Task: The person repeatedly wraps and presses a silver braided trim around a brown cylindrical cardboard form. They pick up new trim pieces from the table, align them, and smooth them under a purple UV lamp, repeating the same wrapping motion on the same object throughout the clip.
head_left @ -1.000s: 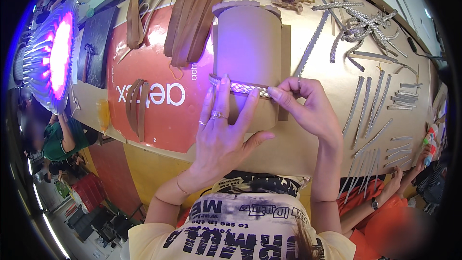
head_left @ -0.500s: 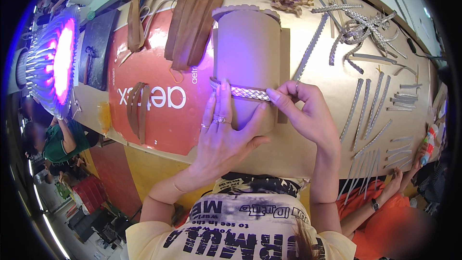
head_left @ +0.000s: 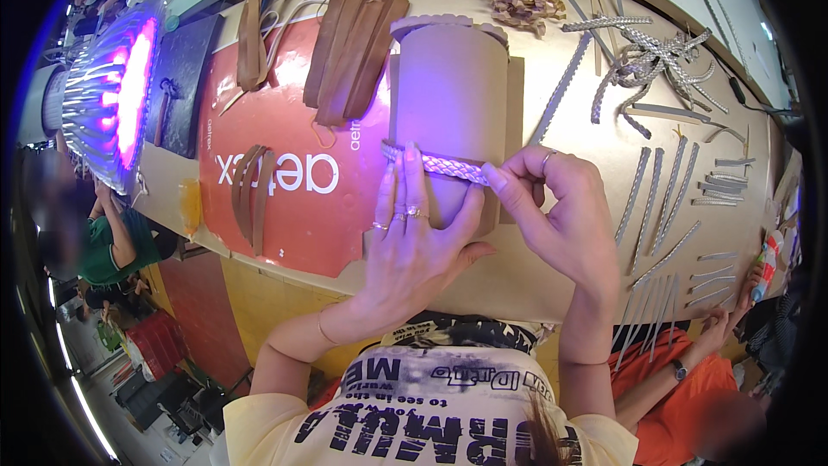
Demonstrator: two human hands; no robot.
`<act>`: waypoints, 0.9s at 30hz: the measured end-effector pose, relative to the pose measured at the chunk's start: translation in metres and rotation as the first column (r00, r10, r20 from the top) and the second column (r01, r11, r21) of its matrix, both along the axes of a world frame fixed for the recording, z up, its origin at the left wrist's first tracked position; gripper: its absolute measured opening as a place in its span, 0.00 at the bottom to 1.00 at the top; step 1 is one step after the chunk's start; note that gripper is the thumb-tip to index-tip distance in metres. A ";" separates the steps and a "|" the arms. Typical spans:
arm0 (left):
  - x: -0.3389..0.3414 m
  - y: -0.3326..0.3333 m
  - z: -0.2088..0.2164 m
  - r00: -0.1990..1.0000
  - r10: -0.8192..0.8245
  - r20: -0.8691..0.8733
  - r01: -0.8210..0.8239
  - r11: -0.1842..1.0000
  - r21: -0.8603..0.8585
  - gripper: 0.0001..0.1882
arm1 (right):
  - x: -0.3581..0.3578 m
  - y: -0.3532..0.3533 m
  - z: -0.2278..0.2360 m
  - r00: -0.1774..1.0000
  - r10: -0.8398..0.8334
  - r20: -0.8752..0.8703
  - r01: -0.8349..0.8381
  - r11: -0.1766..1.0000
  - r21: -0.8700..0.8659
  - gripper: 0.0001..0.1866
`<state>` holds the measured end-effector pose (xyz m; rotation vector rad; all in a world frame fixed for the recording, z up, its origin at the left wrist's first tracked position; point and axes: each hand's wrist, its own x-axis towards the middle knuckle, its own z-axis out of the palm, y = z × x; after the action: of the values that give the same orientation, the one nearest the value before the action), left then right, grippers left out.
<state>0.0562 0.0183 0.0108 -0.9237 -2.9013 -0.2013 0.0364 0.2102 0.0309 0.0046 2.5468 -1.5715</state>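
Note:
A silvery braided strap [head_left: 448,166] lies crosswise over a brown cardboard-like cylinder [head_left: 453,78], with a brown strip showing along its upper edge. My left hand [head_left: 410,246] rests flat on the cylinder, fingers stretched out, the fingertips pressing the strap's left end. At the right end, my right hand [head_left: 561,207] pinches the strap between thumb and bent forefinger. Violet light tints the cylinder, the strap and my left fingers.
A glowing finned lamp [head_left: 116,95] stands at the left. Brown leather strips [head_left: 349,52] lie on a red sheet [head_left: 293,242]. Right of the cylinder are a tangled braid bundle [head_left: 655,60] and several cut braid pieces [head_left: 660,198]. A co-worker's hand [head_left: 711,328] is at the right.
The whole view has shifted slightly. Both hands keep nearly the same places on the strap, which still lies across the cylinder.

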 end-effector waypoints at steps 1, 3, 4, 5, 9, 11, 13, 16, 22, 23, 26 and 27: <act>0.000 0.000 0.000 1.000 -0.002 -0.002 0.002 1.000 -0.006 0.40 | 0.000 0.000 0.001 0.998 0.011 -0.057 -0.011 1.000 -0.002 0.12; -0.001 0.000 0.000 1.000 -0.001 0.000 0.001 1.000 -0.006 0.41 | -0.001 0.000 -0.001 0.998 -0.015 0.055 0.016 1.000 -0.024 0.11; -0.001 0.000 0.000 1.000 -0.003 -0.007 0.003 1.000 -0.004 0.41 | -0.002 0.001 -0.003 0.995 -0.022 0.094 0.026 0.999 -0.042 0.11; -0.001 0.000 0.000 1.000 -0.005 -0.012 0.005 1.000 -0.003 0.41 | -0.002 0.001 -0.005 0.995 -0.021 0.098 0.026 0.998 -0.050 0.11; 0.000 0.000 -0.001 1.000 -0.001 0.005 0.001 1.000 -0.008 0.41 | 0.002 0.001 -0.012 0.991 -0.021 0.135 0.030 0.997 -0.068 0.11; 0.001 0.000 -0.001 1.000 -0.004 -0.001 0.004 1.000 -0.013 0.41 | 0.002 0.002 -0.014 0.990 -0.023 0.141 0.033 0.997 -0.070 0.11; 0.000 0.000 -0.001 1.000 -0.006 -0.003 0.005 1.000 -0.013 0.40 | 0.002 0.002 -0.017 0.991 -0.023 0.128 0.033 0.997 -0.075 0.11; 0.000 0.000 0.000 1.000 -0.007 0.000 0.007 1.000 -0.014 0.39 | 0.001 0.002 -0.020 0.987 -0.023 0.160 0.040 0.994 -0.103 0.10; -0.001 0.001 0.001 1.000 -0.003 -0.022 0.003 1.000 -0.008 0.39 | -0.001 0.003 -0.026 0.980 -0.004 0.200 0.033 0.989 -0.142 0.10; -0.001 0.001 0.001 1.000 -0.004 -0.022 0.003 1.000 -0.010 0.39 | -0.001 0.003 -0.028 0.980 -0.004 0.197 0.034 0.988 -0.148 0.10; -0.001 0.001 0.001 1.000 0.000 -0.025 0.000 1.000 -0.018 0.39 | 0.000 0.002 -0.032 0.982 -0.007 0.190 0.039 0.986 -0.163 0.10; 0.000 0.001 0.001 1.000 0.003 -0.026 -0.003 1.000 -0.014 0.39 | 0.001 0.002 -0.033 0.982 -0.011 0.190 0.043 0.985 -0.165 0.10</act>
<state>0.0558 0.0195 0.0120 -0.9168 -2.8841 -0.1677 0.0373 0.2118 -0.0025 0.1618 2.2747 -1.7038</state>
